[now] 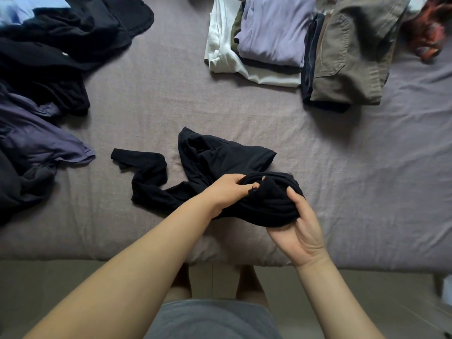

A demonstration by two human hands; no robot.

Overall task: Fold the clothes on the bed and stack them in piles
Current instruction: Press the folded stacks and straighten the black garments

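Both hands worked a black garment (220, 162) that lay on the bed (367, 179), near its front edge. The left hand (227, 192) gripped a bunched part of it, fingers (247, 185) curled into the cloth. The right hand (298, 226) cupped the same bundle from below, palm up, thumb pressed on the fabric and the other fingers hidden under it. A long thin part of the garment trailed off to the left across the sheet.

Beyond the garment, to the right, stood two folded piles: a lilac top (274, 30) over white cloth (220, 45), and just beside it khaki trousers (352, 55) over dark items. Left of the garment sprawled an unfolded heap (49, 59) of black, blue and purple clothes
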